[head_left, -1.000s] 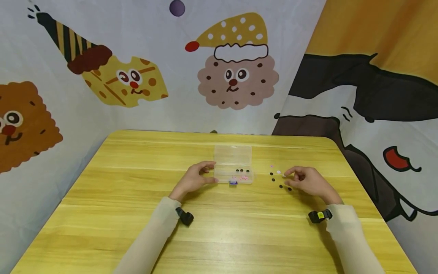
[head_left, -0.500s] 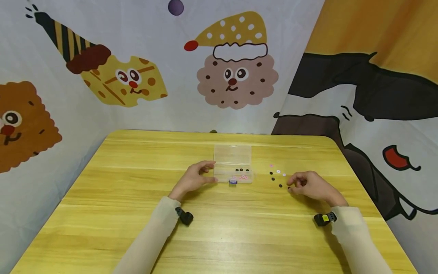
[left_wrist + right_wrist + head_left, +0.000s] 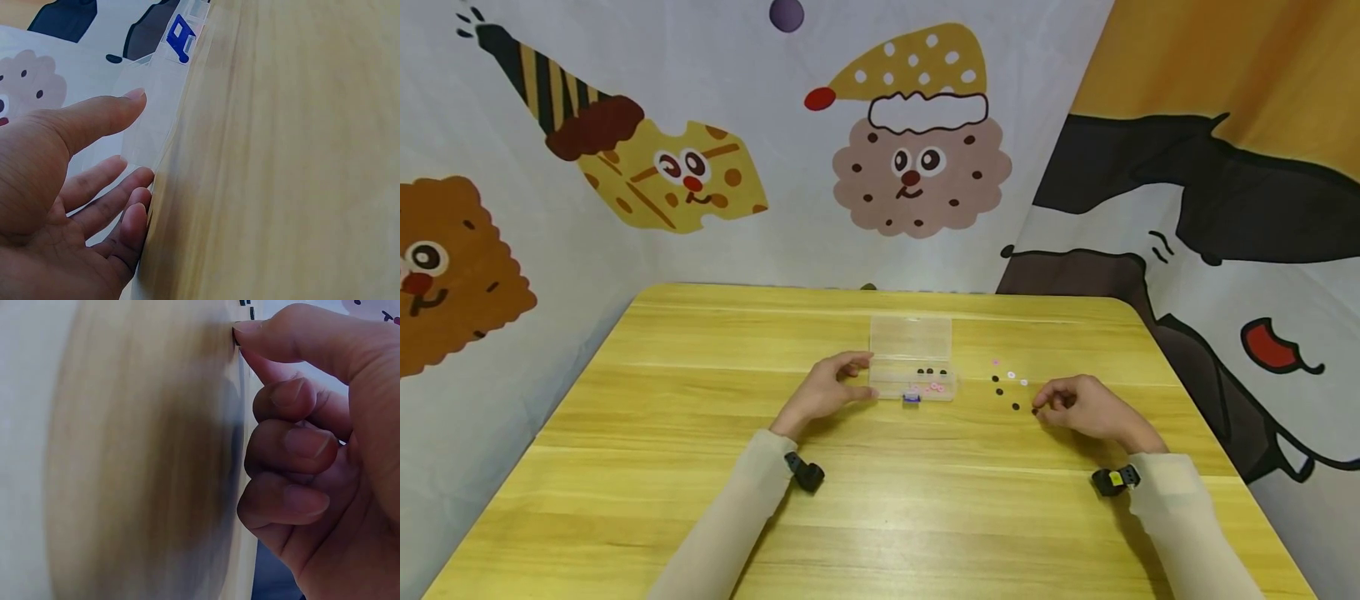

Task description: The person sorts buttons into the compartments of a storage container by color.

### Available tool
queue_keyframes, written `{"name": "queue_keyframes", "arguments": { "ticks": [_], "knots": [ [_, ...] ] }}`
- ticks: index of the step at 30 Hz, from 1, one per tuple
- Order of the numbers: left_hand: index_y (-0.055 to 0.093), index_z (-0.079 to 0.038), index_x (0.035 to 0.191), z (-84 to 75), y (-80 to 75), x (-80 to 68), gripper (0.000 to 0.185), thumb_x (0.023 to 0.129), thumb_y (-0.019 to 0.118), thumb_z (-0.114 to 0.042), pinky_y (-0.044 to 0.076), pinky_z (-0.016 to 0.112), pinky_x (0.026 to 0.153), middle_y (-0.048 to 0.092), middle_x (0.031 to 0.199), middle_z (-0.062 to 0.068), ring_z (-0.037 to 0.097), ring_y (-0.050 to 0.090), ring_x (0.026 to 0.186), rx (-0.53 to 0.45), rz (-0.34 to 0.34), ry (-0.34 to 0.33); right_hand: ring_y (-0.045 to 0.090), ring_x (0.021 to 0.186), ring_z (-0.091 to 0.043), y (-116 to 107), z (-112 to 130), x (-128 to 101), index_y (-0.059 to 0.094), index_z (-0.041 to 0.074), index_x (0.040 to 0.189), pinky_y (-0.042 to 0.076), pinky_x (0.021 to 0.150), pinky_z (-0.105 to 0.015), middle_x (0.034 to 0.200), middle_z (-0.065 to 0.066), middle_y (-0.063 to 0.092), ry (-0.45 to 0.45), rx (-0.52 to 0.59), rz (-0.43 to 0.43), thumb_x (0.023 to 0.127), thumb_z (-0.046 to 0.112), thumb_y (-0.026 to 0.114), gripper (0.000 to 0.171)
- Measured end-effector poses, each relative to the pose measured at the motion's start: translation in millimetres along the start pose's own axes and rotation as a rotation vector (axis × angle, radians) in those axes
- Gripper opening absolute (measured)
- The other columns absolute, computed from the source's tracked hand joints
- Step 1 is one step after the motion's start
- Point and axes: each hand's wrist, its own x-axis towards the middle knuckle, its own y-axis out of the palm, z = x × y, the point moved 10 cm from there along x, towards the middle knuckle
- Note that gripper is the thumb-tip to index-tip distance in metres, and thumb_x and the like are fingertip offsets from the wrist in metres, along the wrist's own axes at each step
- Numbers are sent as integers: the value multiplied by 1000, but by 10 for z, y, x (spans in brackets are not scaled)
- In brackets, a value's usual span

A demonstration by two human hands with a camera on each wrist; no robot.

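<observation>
A clear plastic box (image 3: 891,387) with its lid (image 3: 911,337) raised stands mid-table, several small black discs (image 3: 930,372) and pink pieces (image 3: 935,387) inside. My left hand (image 3: 826,389) holds the box's left end, thumb at the front corner and fingers towards the back. The left wrist view shows the thumb (image 3: 103,119) along the clear wall. Right of the box, my right hand (image 3: 1081,408) pinches a small black disc (image 3: 236,334) at the tabletop between thumb and index finger. Its other fingers (image 3: 290,447) are curled into the palm.
Between box and right hand lie loose black discs (image 3: 999,392), two white pieces (image 3: 1011,375) and a pink one (image 3: 996,362) on the wooden table (image 3: 880,500). A blue latch (image 3: 912,398) sits on the box's front. A cartoon-printed cloth (image 3: 775,258) hangs behind.
My right hand has moved slightly right and towards me, from beside a white piece to the nearest black disc, which it now pinches. The left hand stays at the box.
</observation>
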Motion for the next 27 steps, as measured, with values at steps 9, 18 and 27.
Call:
{"name": "queue_keyframes", "arguments": {
  "ticks": [9, 18, 27],
  "knots": [
    [57, -19, 147, 14, 2, 10, 66, 87, 84, -26, 45, 46, 112, 61, 142, 4, 25, 55, 125, 9, -2, 5, 50, 66, -11, -3, 34, 10, 76, 17, 96, 41, 58, -23, 75, 0, 58, 6, -22, -14, 90, 14, 77, 6],
    [58, -19, 146, 12, 2, 6, 66, 86, 85, -26, 45, 47, 111, 62, 140, 4, 25, 55, 124, 3, -7, 0, 50, 66, -11, -22, 107, 0, 76, 17, 94, 40, 57, -23, 75, 0, 59, -17, -68, -36, 91, 13, 76, 5],
    [58, -20, 146, 5, 2, 3, 65, 86, 85, -26, 45, 47, 111, 63, 140, 4, 25, 56, 125, 7, -6, -2, 53, 66, -10, -10, 148, 7, 76, 15, 91, 44, 57, -23, 76, 2, 63, -31, -90, -46, 92, 18, 75, 3]
  ]
}}
